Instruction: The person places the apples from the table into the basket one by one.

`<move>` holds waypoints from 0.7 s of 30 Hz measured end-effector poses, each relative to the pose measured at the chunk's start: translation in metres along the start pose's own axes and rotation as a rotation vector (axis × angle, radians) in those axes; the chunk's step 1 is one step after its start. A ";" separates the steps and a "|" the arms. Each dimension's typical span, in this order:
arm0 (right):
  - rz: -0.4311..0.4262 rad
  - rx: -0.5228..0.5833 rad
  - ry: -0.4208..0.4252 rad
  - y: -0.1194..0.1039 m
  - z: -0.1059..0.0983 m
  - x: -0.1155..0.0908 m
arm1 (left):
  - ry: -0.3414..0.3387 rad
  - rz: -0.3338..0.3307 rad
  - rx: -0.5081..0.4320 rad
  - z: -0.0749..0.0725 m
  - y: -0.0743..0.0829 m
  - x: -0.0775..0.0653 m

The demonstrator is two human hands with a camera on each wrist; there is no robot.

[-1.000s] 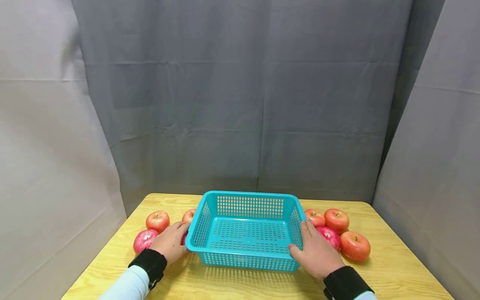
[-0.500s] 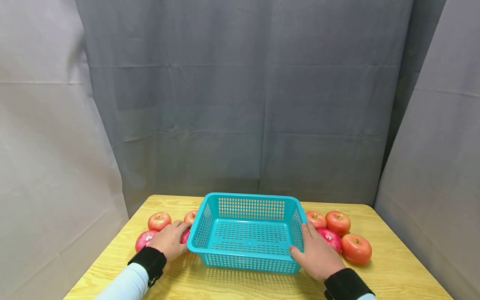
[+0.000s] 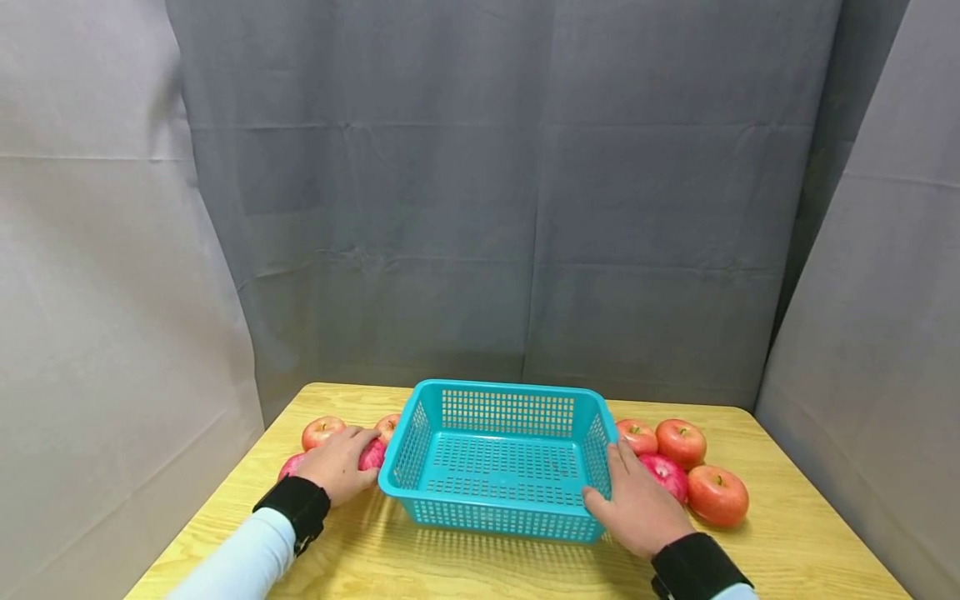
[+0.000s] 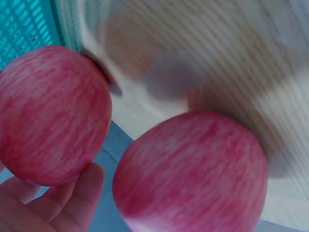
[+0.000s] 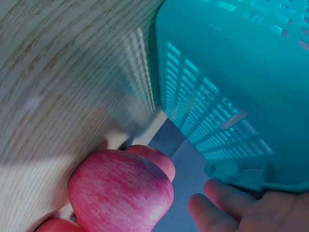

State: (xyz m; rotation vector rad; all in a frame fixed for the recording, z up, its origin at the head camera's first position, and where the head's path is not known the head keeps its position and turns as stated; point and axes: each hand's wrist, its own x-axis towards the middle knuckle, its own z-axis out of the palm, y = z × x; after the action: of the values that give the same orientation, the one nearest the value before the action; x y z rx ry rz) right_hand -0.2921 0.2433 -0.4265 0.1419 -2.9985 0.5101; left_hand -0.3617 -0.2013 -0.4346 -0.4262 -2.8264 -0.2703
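Observation:
A turquoise plastic basket (image 3: 502, 500) with lattice walls stands on the wooden table (image 3: 480, 575), its inside bare. My right hand (image 3: 637, 504) holds its right front corner, thumb over the rim and fingers along the outer side; the right wrist view shows fingertips (image 5: 219, 193) by the rim. At the basket's left, my left hand (image 3: 337, 468) reaches round a pink-red apple (image 3: 372, 455), fingers loosely bent. In the left wrist view fingertips (image 4: 89, 179) lie against the edge of that apple (image 4: 53, 116); a firm hold is not shown. Another apple (image 4: 193, 174) sits beside it.
More apples lie left of the basket, including an orange-red apple (image 3: 322, 432) and one behind (image 3: 387, 427). On the right are a pink apple (image 3: 666, 477), an orange-red apple (image 3: 717, 496) and two others. Grey cloth (image 3: 487, 208) hangs behind the table.
My left hand has drawn slightly away from the basket's left side and up, uncovering more of the pink-red apple. The right hand stays at the basket's corner. The head view has shifted slightly.

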 end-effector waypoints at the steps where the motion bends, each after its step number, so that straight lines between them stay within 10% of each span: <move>1: 0.001 -0.001 -0.001 0.000 0.000 0.000 | 0.000 -0.003 0.006 -0.001 -0.001 0.001; 21: -0.013 0.001 0.011 0.003 0.003 0.001 | -0.003 -0.020 -0.045 -0.039 0.006 0.014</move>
State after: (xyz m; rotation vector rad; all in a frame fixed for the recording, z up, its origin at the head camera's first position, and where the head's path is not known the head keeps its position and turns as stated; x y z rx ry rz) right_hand -0.2937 0.2451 -0.4296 0.1587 -2.9847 0.5090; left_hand -0.3638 -0.2001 -0.3923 -0.4082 -2.8339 -0.3385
